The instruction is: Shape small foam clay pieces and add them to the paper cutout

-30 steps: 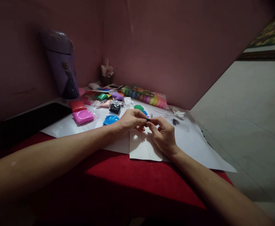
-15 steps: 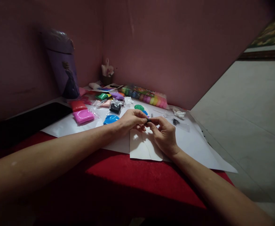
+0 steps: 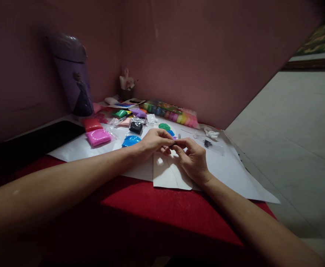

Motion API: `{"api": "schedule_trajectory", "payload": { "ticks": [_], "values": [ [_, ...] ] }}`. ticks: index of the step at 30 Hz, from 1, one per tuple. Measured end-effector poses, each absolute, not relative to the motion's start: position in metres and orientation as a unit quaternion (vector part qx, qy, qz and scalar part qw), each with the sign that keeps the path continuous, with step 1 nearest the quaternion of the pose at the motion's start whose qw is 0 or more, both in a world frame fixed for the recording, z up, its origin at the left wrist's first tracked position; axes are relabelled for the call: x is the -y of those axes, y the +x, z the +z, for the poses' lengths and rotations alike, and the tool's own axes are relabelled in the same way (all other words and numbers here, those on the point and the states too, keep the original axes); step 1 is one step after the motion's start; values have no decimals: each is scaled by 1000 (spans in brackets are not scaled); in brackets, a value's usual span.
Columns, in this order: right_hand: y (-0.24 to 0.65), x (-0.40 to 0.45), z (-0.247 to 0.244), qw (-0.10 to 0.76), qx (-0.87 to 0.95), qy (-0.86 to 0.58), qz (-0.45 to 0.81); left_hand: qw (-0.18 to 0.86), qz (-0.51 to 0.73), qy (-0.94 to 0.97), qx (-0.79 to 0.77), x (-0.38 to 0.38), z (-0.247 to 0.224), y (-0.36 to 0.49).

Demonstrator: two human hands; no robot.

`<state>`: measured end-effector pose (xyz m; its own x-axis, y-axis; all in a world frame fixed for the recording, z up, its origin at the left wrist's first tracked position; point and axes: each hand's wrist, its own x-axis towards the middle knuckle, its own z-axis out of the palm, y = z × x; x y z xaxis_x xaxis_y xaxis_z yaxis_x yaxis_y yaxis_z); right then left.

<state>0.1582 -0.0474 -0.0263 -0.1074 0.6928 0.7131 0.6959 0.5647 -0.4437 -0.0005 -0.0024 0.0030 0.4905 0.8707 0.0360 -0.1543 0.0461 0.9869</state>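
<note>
Left hand and right hand had their fingers closed on a small dark piece, held over the white card, where uneven pressure seemed liable to tear it or a slack pinch drop it

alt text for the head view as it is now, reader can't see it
A left hand and right hand pinch a small dark piece between them above a white card. Bright packets lie to their left on white paper over a red cloth.
</note>
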Motion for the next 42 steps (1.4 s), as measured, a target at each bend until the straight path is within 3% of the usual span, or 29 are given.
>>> {"api": "schedule_trajectory", "payload": {
  "ticks": [42],
  "values": [
    [158,47,-26,475,747,-464,-14,660,400,559,-303,2,0,2]
  ]
}}
